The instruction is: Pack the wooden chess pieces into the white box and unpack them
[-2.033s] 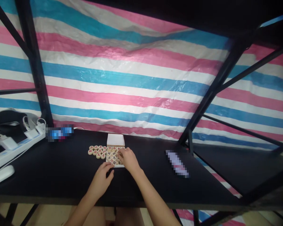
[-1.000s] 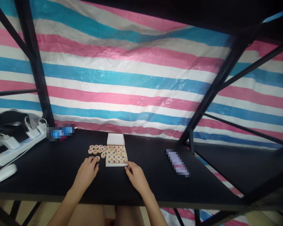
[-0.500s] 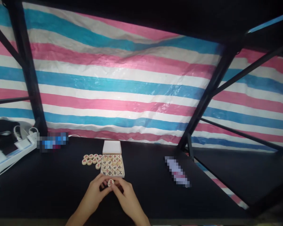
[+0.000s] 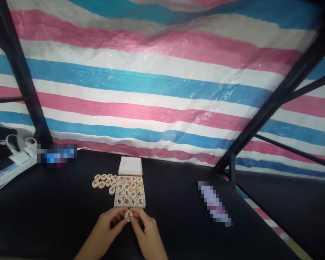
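Observation:
Between the fingertips of both my hands is a round xiangqi piece [image 4: 128, 215] with a red character facing up. My left hand [image 4: 112, 222] pinches it from the left, and my right hand [image 4: 141, 221] from the right. Just beyond the fingers lies an open white box [image 4: 143, 191], its lid [image 4: 130, 166] tipped back on the far side. Rows of pieces [image 4: 126, 194] fill the box, some marked in red at the back, others in black. To its left, several loose red-marked pieces [image 4: 102, 184] lie on the black table, one [image 4: 112, 190] close to the box's edge.
A white power strip [image 4: 13, 168] with plugs and cables runs along the table's left side. A blurred blue item [image 4: 59, 155] lies at the back left, a blurred pale purple one [image 4: 213, 204] at the right. Black frame posts [image 4: 27, 79] stand before a striped sheet [image 4: 151, 104].
The camera view has tilted down and come slightly closer. Both hands still hold the same piece, turned a little between the fingers. The box and loose pieces stay as they were.

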`<move>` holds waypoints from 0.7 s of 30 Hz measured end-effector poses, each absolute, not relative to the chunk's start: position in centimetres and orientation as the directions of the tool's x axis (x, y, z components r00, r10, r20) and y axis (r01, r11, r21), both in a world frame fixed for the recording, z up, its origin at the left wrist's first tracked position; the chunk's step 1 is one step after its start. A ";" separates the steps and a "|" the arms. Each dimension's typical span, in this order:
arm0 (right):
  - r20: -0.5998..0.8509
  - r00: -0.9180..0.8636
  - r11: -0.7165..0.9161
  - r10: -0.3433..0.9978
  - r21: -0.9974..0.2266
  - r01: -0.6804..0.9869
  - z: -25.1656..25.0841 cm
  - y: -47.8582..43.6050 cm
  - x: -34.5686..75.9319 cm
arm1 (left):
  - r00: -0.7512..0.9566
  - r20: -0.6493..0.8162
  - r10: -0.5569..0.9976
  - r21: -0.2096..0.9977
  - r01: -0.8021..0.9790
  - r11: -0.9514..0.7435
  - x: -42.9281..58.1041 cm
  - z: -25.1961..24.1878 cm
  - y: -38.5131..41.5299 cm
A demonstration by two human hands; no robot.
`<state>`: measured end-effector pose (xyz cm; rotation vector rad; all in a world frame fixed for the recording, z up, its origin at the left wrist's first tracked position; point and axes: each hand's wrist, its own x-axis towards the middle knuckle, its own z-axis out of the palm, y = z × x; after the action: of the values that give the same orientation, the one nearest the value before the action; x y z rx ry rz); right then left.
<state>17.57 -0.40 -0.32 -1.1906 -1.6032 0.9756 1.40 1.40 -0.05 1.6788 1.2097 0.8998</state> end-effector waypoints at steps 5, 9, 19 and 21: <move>0.187 -0.157 0.231 0.970 -0.911 0.342 -0.7 -0.2 17.5 | 0.276 0.065 0.959 0.923 0.347 -0.163 1.5 0.1 1.4; 0.196 -0.154 0.242 0.968 -0.888 0.392 -1.0 -0.3 17.6 | 0.269 0.023 0.963 0.929 0.351 -0.120 1.7 0.5 1.3; 0.160 -0.101 0.186 0.982 -0.908 0.376 -1.1 0.1 17.4 | 0.288 0.020 0.957 0.895 0.421 -0.146 1.7 -0.4 1.3; 0.163 -0.094 0.188 0.982 -0.896 0.403 -1.3 0.2 17.5 | 0.299 0.025 0.954 0.891 0.426 -0.157 1.7 -0.9 1.3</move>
<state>17.46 0.15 -1.29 -1.3377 -1.6372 0.8833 1.66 1.29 -0.89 1.7351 1.2545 0.7993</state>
